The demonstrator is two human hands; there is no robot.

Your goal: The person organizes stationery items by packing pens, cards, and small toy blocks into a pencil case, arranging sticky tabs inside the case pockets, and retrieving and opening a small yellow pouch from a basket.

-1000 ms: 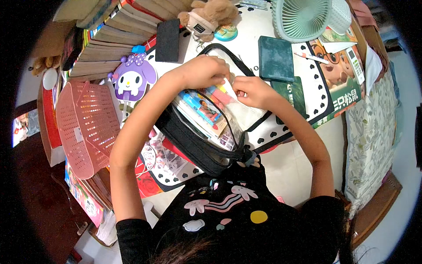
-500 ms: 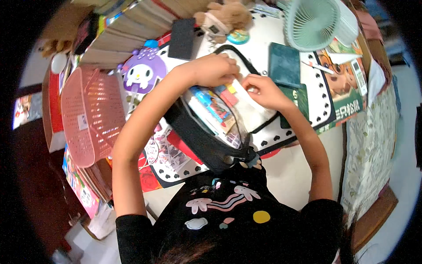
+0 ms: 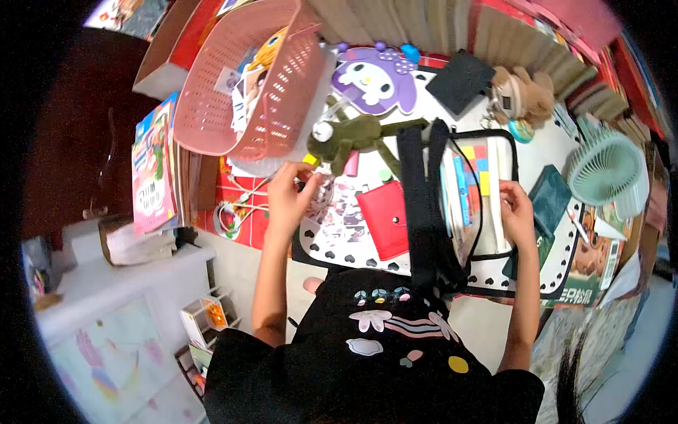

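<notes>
A black zip bag (image 3: 422, 212) stands open in front of me, packed with papers and a blue packet (image 3: 462, 189). At its right side my right hand (image 3: 519, 212) has its fingers closed on the edge of the pale bag flap (image 3: 494, 230). My left hand (image 3: 293, 198) is off to the left of the bag, fingers pinched at a small whitish thing that I cannot make out. Close to those fingertips lie a yellow piece (image 3: 309, 159) and an olive-green plush toy (image 3: 353, 136). A red wallet (image 3: 383, 219) with a snap lies between the left hand and the bag.
A pink basket (image 3: 286, 106) holding assorted things stands at the back left, beside a purple cartoon-faced item (image 3: 374, 81). Farther right are a black box (image 3: 460, 83), a brown plush bear (image 3: 522, 95), a dark green pouch (image 3: 551, 198) and a green fan (image 3: 604, 169). White cables (image 3: 240, 205) lie left.
My left hand has left the bag and moved left, toward the plush toy. My right hand stays at the bag's flap. The view has turned left, showing more of the basket side.
</notes>
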